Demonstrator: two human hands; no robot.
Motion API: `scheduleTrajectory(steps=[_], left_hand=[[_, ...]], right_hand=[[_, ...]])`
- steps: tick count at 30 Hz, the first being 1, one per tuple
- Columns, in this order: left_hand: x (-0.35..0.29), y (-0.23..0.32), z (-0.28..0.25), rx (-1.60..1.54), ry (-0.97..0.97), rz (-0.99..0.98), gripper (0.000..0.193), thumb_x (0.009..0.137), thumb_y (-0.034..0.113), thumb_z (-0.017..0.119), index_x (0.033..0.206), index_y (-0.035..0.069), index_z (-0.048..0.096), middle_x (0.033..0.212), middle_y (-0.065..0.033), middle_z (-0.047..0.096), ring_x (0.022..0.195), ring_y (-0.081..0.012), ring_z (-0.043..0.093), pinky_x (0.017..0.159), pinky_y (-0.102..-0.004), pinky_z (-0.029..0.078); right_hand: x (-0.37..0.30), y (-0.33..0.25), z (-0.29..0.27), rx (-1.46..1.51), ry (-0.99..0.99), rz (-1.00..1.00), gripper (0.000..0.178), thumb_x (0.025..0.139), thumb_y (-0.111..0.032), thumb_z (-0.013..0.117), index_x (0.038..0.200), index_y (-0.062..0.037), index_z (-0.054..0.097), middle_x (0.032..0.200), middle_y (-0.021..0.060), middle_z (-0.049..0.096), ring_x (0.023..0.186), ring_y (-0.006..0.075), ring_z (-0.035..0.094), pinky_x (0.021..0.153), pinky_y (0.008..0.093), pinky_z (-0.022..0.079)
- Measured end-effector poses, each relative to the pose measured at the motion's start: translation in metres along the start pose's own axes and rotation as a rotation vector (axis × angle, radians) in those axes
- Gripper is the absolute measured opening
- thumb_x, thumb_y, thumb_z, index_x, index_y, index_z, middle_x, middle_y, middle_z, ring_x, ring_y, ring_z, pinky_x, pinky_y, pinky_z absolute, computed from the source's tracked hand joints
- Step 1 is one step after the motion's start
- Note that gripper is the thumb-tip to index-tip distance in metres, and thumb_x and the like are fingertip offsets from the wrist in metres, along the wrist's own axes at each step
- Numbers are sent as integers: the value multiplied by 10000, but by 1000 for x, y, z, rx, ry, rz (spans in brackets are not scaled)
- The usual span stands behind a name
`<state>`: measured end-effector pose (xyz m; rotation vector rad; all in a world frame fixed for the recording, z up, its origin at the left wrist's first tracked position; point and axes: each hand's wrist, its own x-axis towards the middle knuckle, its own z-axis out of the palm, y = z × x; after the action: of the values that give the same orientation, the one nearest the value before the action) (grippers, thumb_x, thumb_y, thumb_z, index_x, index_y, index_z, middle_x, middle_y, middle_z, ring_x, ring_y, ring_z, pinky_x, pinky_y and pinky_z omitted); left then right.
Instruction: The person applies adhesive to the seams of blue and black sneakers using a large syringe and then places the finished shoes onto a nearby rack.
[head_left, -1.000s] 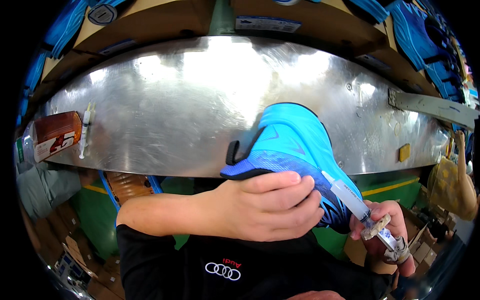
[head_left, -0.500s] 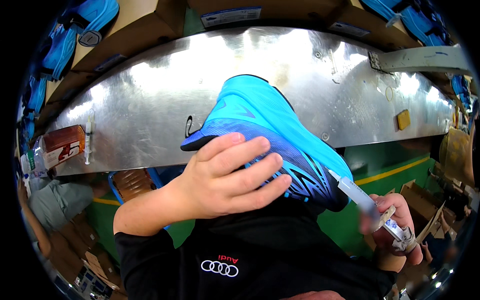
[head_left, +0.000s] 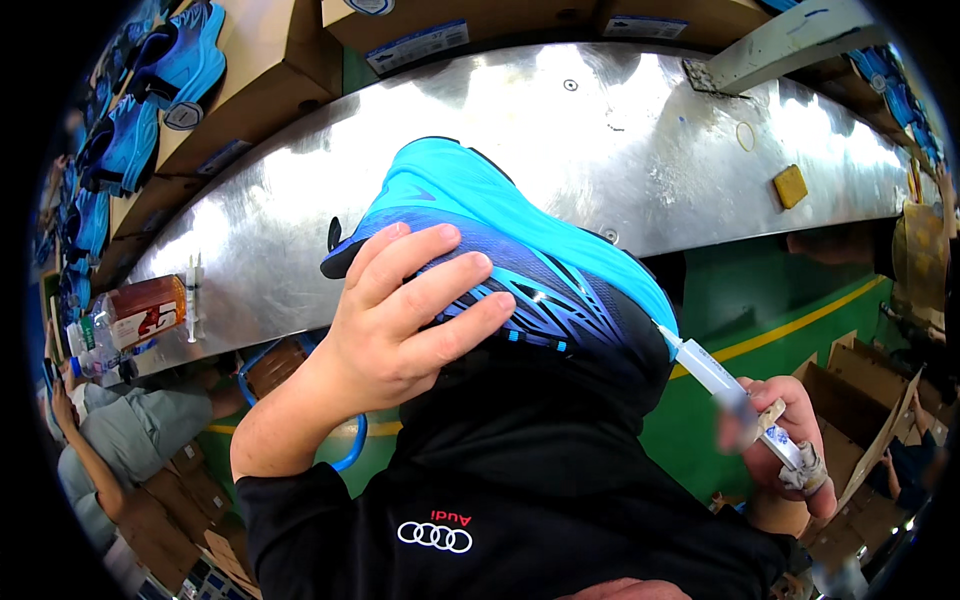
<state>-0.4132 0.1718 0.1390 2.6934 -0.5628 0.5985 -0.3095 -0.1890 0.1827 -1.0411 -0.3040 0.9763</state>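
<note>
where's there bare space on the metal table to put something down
The metal table has bare room between the blue shoe and the yellow block, and another patch between the shoe and the loose syringe. It is crowded at the left end, where that syringe lies beside an amber container.

Shoe wkshp: metal bench (head_left: 640, 120), ctns (head_left: 250, 85), stacked blue shoes (head_left: 192, 62), grn flr (head_left: 735, 300).

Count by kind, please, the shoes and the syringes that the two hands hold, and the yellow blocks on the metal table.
Sneaker, in the left hand: 1
Syringe, in the right hand: 1
Yellow sponge-like block, on the metal table: 1
Total: 3
</note>
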Motion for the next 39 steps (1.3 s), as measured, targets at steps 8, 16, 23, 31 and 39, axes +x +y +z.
scheduleTrajectory(steps=[8,16,23,31,39], left_hand=[[-5,-2,-8,0,22,10,394,719,60,632,1090,179,688,1192,-52,600,1164,-284,518,1002,-456,370],[-6,-2,-17,-36,18,-21,359,739,70,692,1081,176,686,1165,-60,608,1135,-300,530,948,-444,395],[-15,-6,-19,-37,35,-13,373,728,68,697,1083,180,686,1182,-68,609,1157,-306,528,986,-442,371],[-19,-8,-21,-38,50,12,398,722,74,683,1105,184,677,1194,-67,605,1171,-304,524,1007,-448,355],[-22,-10,-24,-44,54,18,378,723,93,673,1087,196,682,1169,-52,607,1145,-291,524,975,-439,377]], right_hand=[[-17,7,10,-1,-32,-52,1122,540,-659,848,1279,66,415,1057,149,530,960,201,544,822,283,439],[-27,7,16,-108,-95,-76,1122,492,-639,880,1276,38,449,1077,145,564,941,189,517,815,269,405],[-30,-2,24,-368,-150,-88,1093,466,-665,867,1227,17,477,1017,120,613,910,192,515,765,280,361],[-37,-2,39,-513,-112,-119,1072,470,-722,829,1187,7,506,940,113,634,814,181,534,714,287,339],[-35,1,50,-539,-71,-121,1043,489,-738,809,1171,-2,524,909,100,638,775,168,508,695,279,335]])
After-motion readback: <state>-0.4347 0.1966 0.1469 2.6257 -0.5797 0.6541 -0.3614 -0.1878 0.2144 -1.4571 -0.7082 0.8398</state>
